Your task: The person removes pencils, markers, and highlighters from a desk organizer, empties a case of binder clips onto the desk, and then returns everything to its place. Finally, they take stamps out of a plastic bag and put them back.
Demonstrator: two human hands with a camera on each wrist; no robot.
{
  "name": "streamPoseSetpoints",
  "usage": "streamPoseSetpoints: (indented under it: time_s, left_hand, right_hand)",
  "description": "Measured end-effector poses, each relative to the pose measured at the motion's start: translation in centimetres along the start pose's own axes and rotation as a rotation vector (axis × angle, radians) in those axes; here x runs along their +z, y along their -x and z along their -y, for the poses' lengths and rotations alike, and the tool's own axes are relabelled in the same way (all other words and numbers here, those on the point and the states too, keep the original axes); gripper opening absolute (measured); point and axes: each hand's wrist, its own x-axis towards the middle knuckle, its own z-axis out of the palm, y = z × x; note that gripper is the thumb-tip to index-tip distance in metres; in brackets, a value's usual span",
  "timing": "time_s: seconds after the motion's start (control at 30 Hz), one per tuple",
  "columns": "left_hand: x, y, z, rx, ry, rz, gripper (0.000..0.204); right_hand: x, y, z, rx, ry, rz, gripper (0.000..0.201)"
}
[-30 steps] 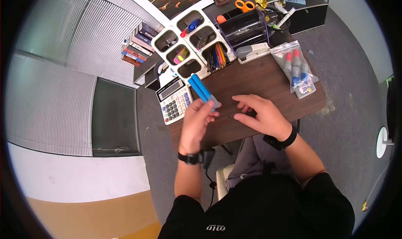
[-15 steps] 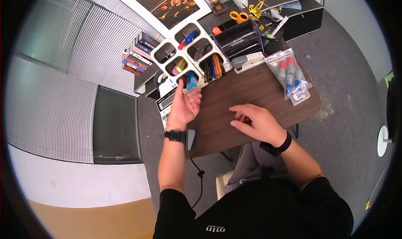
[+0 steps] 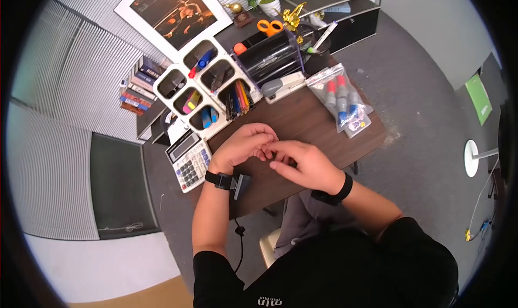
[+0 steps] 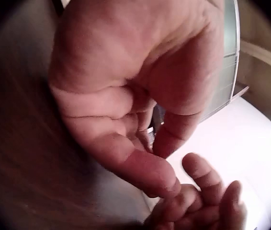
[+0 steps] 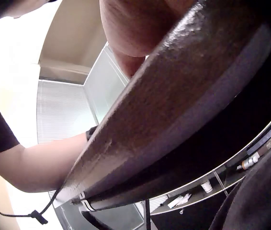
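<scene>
Brown bench (image 3: pixel 302 119): both hands meet mid-surface.
Left hand (image 3: pixel 245 146): fingers curled, touching the right, nothing visibly held.
Right hand (image 3: pixel 302 165): grip state unclear.
Blue markers (image 3: pixel 209 116): in organizer (image 3: pixel 178 100).

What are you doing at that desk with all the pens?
A person sits at a brown desk with both hands together near its front edge. The left hand and right hand touch at the fingertips; neither clearly holds anything. Two blue markers stand in the white organizer behind them. A calculator lies to the left.
</scene>
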Motion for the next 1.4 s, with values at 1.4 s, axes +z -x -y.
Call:
streamPoseSetpoints:
  time_s: [1.4]
  left_hand:
    - [-0.6,-0.4,1.9,0.240,0.156,0.176,0.036]
  right_hand:
    - [-5.6,2.1,4.4,-0.007,0.690,-0.216,0.048]
